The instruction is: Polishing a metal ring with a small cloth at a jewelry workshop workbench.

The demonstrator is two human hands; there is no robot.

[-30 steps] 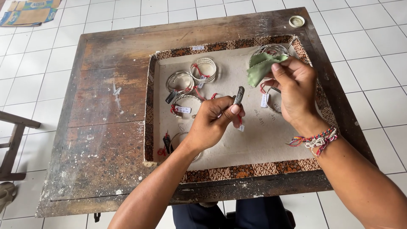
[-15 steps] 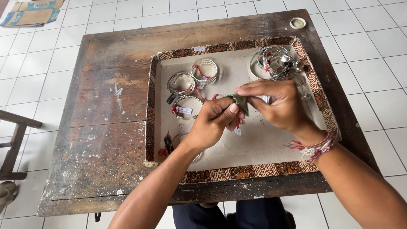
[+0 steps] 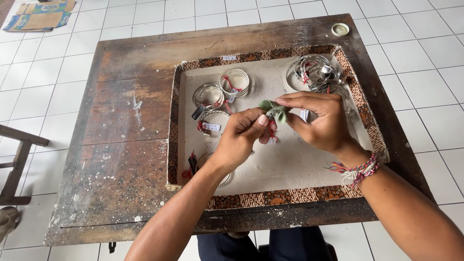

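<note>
My left hand [image 3: 240, 137] pinches a small dark piece with a red tag thread, held above the middle of the tray [image 3: 270, 197]. My right hand [image 3: 320, 122] presses a small green cloth [image 3: 273, 109] around that piece from the right. The cloth hides most of the piece. Both hands meet over the tray's pale lining. Bundles of silver bangles [image 3: 234, 82] with red ties and tags lie on the lining behind and left of my hands. A larger pile of silver bangles [image 3: 314, 70] sits in the tray's far right corner.
The shallow tray has a patterned brown cloth border and rests on a worn wooden table [image 3: 121, 145]. A small round lid [image 3: 340, 29] lies at the table's far right corner. White tiled floor surrounds the table, with flattened cardboard [image 3: 41, 13] at the far left and a wooden frame [image 3: 19, 159] at left.
My right hand carried the green cloth from the far right bangle pile down to my left hand. The cloth now wraps the small piece that stood bare a second ago.
</note>
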